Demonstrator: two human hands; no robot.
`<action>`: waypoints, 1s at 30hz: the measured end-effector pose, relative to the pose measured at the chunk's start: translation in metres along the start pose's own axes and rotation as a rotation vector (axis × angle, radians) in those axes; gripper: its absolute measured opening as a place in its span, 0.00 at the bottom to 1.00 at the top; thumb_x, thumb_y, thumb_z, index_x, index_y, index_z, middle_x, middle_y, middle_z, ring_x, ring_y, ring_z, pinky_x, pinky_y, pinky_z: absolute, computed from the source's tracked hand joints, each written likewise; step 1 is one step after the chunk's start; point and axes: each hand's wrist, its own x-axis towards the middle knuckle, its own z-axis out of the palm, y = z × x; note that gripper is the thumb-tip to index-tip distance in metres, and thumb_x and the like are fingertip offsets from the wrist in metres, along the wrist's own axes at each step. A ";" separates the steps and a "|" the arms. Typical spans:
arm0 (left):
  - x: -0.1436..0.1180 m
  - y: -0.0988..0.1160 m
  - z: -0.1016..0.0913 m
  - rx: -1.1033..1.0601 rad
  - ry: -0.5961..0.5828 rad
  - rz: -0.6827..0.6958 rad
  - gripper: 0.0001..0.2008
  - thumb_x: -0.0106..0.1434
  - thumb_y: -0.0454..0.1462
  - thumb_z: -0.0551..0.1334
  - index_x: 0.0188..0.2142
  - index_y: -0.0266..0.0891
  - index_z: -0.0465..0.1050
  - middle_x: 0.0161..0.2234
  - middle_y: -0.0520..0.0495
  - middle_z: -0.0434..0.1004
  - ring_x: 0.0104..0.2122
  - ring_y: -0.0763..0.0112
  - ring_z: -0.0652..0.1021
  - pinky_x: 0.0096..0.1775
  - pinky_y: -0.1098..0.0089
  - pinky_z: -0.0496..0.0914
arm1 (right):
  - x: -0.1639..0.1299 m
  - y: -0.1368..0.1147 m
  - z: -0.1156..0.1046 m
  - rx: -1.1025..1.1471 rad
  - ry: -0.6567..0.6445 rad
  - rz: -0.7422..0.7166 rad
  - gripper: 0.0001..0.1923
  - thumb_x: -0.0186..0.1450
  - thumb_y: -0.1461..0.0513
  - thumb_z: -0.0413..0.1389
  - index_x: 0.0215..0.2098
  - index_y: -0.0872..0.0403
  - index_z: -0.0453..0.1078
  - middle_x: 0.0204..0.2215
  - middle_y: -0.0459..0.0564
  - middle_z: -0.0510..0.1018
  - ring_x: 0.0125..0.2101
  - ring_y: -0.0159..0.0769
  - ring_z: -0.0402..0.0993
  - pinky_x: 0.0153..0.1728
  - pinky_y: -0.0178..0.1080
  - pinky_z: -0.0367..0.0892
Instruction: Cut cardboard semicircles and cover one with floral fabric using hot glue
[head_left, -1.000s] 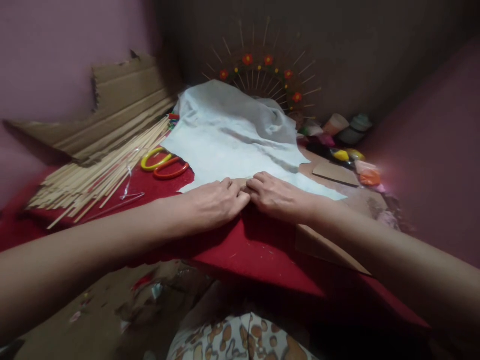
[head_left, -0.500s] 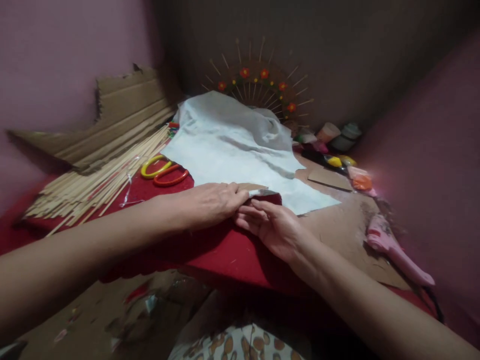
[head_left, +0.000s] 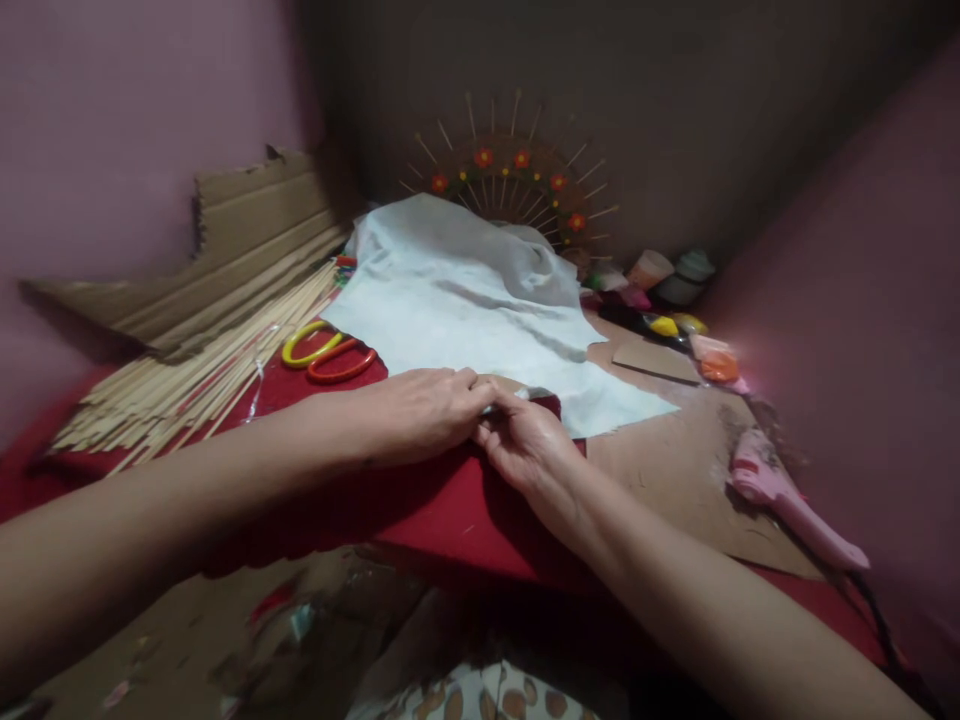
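1. At the near edge of the white fabric sheet [head_left: 480,300], the left hand [head_left: 424,410] lies palm down, fingers [head_left: 469,392] closed together and pressing on the red felt [head_left: 450,500] where it meets a brown cardboard piece [head_left: 504,384].
2. The right hand [head_left: 529,450] meets it from the right; its fingers [head_left: 501,415] pinch the turned-up edge of the red felt, and the fingertips of both hands touch.
3. Beneath the hands, the red felt spreads over the desk and hangs over its near edge.
4. Just beyond the hands, the white fabric sheet lies partly flat and is bunched up at its far end.
5. Left of the sheet, orange and yellow scissors [head_left: 328,352] rest on the felt, beside a spread bundle of bamboo sticks [head_left: 195,370].
6. Behind the sticks, a torn corrugated cardboard sheet [head_left: 247,230] leans against the pink wall.
7. Right of the hands, a flat cardboard board [head_left: 675,470] lies on the desk, with a pink glue gun [head_left: 787,505] on its right edge.
8. At the far side, a fan-shaped stick decoration [head_left: 517,180] with red flowers stands behind the sheet, and small pots and coloured bits [head_left: 667,290] cluster to its right.
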 end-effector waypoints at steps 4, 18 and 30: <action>0.007 -0.005 -0.023 -0.075 -0.119 -0.139 0.11 0.67 0.40 0.53 0.39 0.37 0.71 0.33 0.44 0.76 0.27 0.69 0.73 0.30 0.71 0.62 | 0.001 0.001 -0.001 0.051 0.053 0.061 0.08 0.66 0.70 0.53 0.30 0.56 0.68 0.28 0.48 0.76 0.26 0.31 0.72 0.33 0.39 0.75; 0.074 -0.002 -0.006 -0.515 -0.106 -0.346 0.07 0.49 0.37 0.60 0.28 0.38 0.74 0.22 0.52 0.72 0.25 0.71 0.72 0.25 0.73 0.62 | -0.004 0.004 0.008 0.086 0.086 -0.003 0.20 0.50 0.74 0.49 0.38 0.51 0.68 0.26 0.47 0.77 0.31 0.41 0.77 0.34 0.45 0.75; 0.073 -0.005 -0.017 -0.503 -0.198 -0.259 0.05 0.54 0.36 0.59 0.29 0.37 0.71 0.23 0.51 0.70 0.23 0.73 0.69 0.24 0.74 0.61 | 0.000 -0.002 -0.005 -0.144 -0.103 -0.037 0.13 0.46 0.71 0.47 0.28 0.50 0.60 0.30 0.51 0.76 0.36 0.41 0.75 0.40 0.48 0.75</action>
